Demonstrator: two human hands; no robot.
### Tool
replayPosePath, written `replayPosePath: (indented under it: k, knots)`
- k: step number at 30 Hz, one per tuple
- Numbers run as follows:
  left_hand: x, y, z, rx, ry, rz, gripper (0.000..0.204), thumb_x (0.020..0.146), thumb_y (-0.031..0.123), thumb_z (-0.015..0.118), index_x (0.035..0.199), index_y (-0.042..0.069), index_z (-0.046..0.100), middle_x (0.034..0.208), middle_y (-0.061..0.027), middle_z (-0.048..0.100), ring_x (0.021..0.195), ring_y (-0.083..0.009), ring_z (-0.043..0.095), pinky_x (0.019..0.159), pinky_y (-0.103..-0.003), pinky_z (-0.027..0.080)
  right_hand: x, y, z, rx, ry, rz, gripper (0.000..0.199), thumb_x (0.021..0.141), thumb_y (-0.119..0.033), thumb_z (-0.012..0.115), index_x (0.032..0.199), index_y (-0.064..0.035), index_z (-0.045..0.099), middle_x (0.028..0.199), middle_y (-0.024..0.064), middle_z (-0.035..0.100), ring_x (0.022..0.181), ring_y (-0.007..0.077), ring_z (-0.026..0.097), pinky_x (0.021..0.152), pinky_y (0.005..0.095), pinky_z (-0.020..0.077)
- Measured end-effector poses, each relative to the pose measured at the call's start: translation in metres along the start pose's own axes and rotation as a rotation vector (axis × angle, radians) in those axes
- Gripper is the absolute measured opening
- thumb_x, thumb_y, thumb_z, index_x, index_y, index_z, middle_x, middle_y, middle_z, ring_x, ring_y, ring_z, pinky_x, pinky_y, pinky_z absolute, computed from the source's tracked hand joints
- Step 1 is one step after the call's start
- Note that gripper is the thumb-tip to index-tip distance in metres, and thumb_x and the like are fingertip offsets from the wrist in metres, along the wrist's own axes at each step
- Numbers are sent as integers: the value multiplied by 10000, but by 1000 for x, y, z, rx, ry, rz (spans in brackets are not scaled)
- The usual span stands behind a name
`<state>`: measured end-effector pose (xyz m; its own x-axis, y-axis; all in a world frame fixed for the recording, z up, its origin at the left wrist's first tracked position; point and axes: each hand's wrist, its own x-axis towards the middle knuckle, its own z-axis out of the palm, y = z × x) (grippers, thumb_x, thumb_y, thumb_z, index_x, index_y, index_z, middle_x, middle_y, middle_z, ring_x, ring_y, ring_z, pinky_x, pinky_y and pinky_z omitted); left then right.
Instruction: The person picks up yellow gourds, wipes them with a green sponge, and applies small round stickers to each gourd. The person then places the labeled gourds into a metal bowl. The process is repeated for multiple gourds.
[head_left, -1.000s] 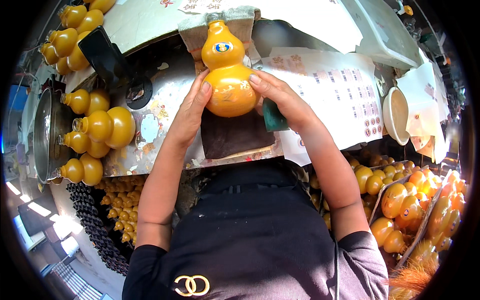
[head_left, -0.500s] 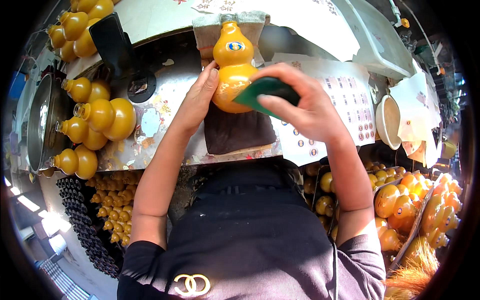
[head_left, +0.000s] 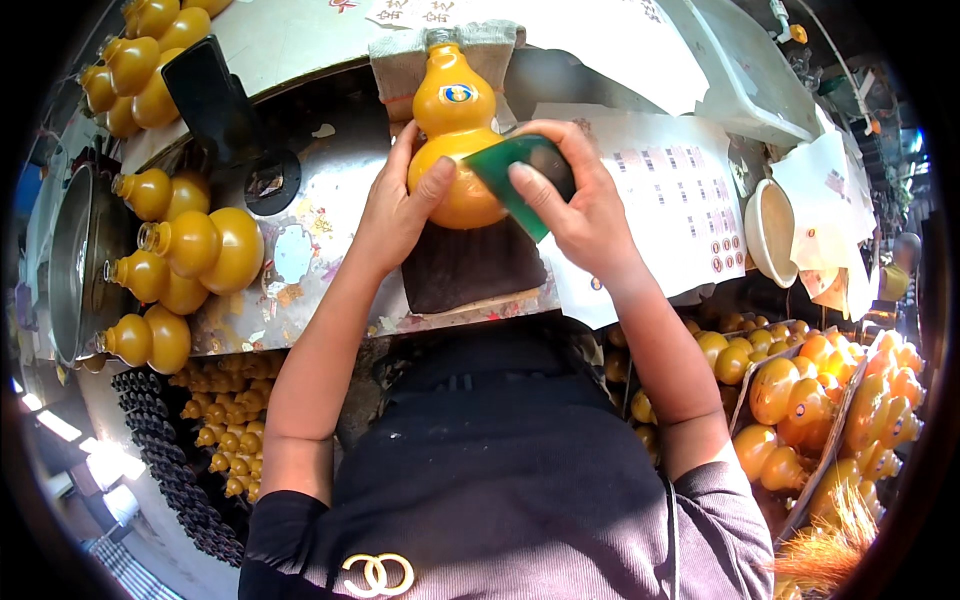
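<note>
A yellow gourd-shaped bottle (head_left: 455,110) with a small blue-and-white round label lies with its neck away from me. Its neck rests on a folded grey cloth (head_left: 392,58) and its base lies by a dark brown cloth pad (head_left: 470,268). My left hand (head_left: 405,198) grips the lower bulb from the left, thumb across its front. In my right hand (head_left: 588,205) is a flat green scraper (head_left: 505,170), pinched between thumb and fingers. The scraper's edge touches or nearly touches the lower bulb; its far side is hidden by my fingers.
Several yellow gourd bottles (head_left: 238,250) stand at the left beside a metal pan (head_left: 72,270) and a phone on a stand (head_left: 210,100). Sticker sheets (head_left: 650,200) lie right, near a white bowl (head_left: 770,235). Boxes of gourd bottles (head_left: 800,400) sit below right.
My left thumb has come onto the bulb's front. My right hand and the scraper have turned and lowered slightly. Pale marks seen earlier on the lower bulb no longer show. The whole view shifted a little.
</note>
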<state>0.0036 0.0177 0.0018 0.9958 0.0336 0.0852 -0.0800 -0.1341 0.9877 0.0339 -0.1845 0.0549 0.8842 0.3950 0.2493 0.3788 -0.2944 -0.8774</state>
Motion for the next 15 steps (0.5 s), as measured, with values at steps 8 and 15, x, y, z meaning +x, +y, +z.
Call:
replayPosePath:
  k: [8, 15]
  knots:
    - [3, -10, -3, -68, -13, -93, 684, 985, 548, 370, 1338, -33, 445, 1267, -149, 546, 1186, -193, 520, 993, -304, 401, -10, 35, 4, 297, 182, 224, 336, 906, -261, 652, 1135, -47, 534, 991, 79, 592, 908, 146, 567, 817, 278, 468]
    - [23, 14, -7, -189, -40, -214, 590, 985, 520, 407, 1260, 9, 511, 1155, -98, 608, 1082, -160, 587, 952, -295, 440, -28, 17, 20, 157, 305, -5, 348, 913, -215, 635, 1166, -26, 490, 1016, 93, 573, 934, 162, 549, 841, 288, 449]
